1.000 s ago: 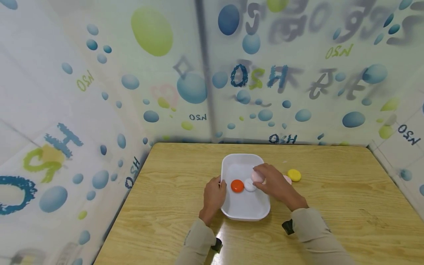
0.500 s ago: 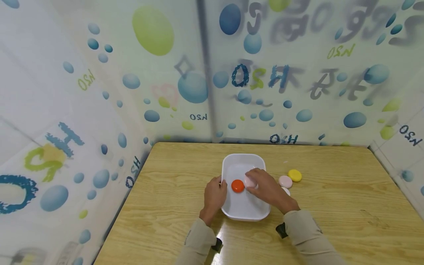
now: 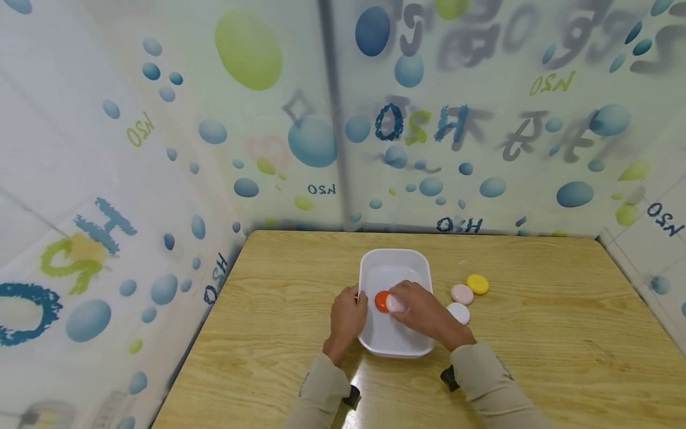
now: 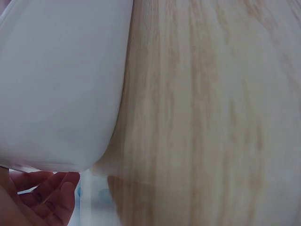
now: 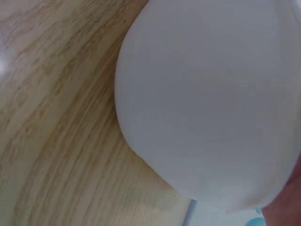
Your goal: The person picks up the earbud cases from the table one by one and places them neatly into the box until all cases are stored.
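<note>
A white plastic tray (image 3: 396, 336) stands on the wooden table. My left hand (image 3: 347, 319) grips its left rim, thumb over the edge; in the left wrist view the curled fingers (image 4: 63, 197) show by the tray's wall. Inside lies a glossy orange-red disc (image 3: 382, 301). My right hand (image 3: 420, 308) reaches over the right side and pinches a pale pink disc (image 3: 396, 303), which overlaps the red one's right edge in the head view. Whether the two touch cannot be told. In the right wrist view the tray's outer wall (image 5: 202, 103) hides most of that hand.
To the right of the tray, a yellow disc (image 3: 477, 284), a pink disc (image 3: 462, 294) and a white disc (image 3: 458, 313) lie close together on the table (image 3: 557, 322). A printed wall (image 3: 482, 149) rises behind the table's back edge.
My right hand has moved left and toward me with the pink disc, up to the red one. The white disc seen in the tray earlier is now hidden. My left hand has stayed put.
</note>
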The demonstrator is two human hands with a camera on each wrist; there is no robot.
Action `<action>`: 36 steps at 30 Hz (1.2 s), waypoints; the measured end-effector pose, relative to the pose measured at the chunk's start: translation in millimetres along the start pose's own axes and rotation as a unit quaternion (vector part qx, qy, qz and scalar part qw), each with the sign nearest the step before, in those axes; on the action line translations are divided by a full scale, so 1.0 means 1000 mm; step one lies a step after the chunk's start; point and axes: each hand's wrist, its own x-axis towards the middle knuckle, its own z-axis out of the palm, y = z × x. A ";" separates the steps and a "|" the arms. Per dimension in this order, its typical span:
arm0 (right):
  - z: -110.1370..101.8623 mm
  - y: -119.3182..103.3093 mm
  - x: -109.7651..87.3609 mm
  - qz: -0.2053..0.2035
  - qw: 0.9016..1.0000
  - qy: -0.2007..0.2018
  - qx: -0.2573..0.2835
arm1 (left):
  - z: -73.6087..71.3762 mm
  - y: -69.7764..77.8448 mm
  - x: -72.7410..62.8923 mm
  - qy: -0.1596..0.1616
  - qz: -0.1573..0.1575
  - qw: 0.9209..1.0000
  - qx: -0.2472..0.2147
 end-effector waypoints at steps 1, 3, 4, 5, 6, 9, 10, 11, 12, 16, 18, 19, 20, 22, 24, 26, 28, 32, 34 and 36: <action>0.001 0.000 0.000 -0.002 1.000 -0.002 0.003 | 0.000 0.000 0.000 0.000 0.000 1.000 0.000; 0.004 0.001 0.000 -0.008 1.000 -0.008 0.003 | 0.000 0.000 0.000 0.000 0.002 1.000 -0.001; 0.005 0.001 0.000 -0.013 1.000 -0.013 -0.001 | 0.000 0.000 0.000 0.000 0.001 1.000 -0.001; 0.006 0.001 0.000 -0.020 1.000 -0.018 -0.009 | 0.000 0.000 -0.001 0.000 0.001 1.000 -0.001; 0.007 0.001 0.001 -0.025 0.999 -0.022 -0.017 | 0.000 0.000 -0.001 0.000 0.001 1.000 -0.001; 0.010 0.001 0.002 -0.038 0.998 -0.038 -0.044 | 0.000 0.001 -0.001 -0.001 -0.002 1.000 -0.004; 0.011 0.001 0.002 -0.044 0.997 -0.041 -0.053 | 0.000 0.001 -0.001 -0.001 -0.003 1.000 -0.004; 0.012 0.001 0.002 -0.050 0.996 -0.042 -0.060 | 0.000 0.002 -0.001 0.000 -0.002 1.000 -0.003; 0.012 0.000 0.002 -0.056 0.995 -0.042 -0.068 | 0.000 0.002 -0.001 0.000 -0.002 1.000 -0.002; 0.014 0.001 0.001 -0.072 0.992 -0.036 -0.094 | 0.000 0.002 -0.001 0.006 0.001 1.000 0.004; 0.014 0.001 0.001 -0.067 0.992 -0.040 -0.102 | 0.000 0.001 -0.001 0.008 0.003 1.000 0.005; 0.014 0.001 0.001 -0.064 0.992 -0.043 -0.104 | 0.000 0.001 -0.001 0.008 0.003 1.000 0.005; 0.014 0.001 0.001 -0.060 0.992 -0.046 -0.105 | 0.000 0.001 -0.001 0.009 0.004 1.000 0.004; 0.014 0.002 0.002 -0.053 0.992 -0.051 -0.105 | 0.001 0.001 -0.001 0.010 0.004 1.000 0.004; 0.015 0.002 0.002 -0.047 0.992 -0.055 -0.102 | 0.001 0.001 -0.001 0.011 0.005 1.000 0.004; 0.015 0.002 0.002 -0.047 0.992 -0.054 -0.102 | 0.001 0.000 -0.001 0.012 0.006 1.000 0.003; 0.016 0.002 0.001 -0.055 0.992 -0.050 -0.100 | 0.001 0.000 -0.001 0.014 0.007 1.000 0.003; 0.015 0.003 -0.001 -0.071 0.992 -0.041 -0.096 | 0.001 0.000 -0.001 0.014 0.006 1.000 0.004; 0.014 0.002 0.000 -0.069 0.993 -0.037 -0.087 | 0.001 0.000 -0.001 0.010 0.002 1.000 0.003; 0.012 0.001 0.000 -0.060 0.995 -0.036 -0.073 | 0.000 0.001 0.000 0.006 -0.003 1.000 0.002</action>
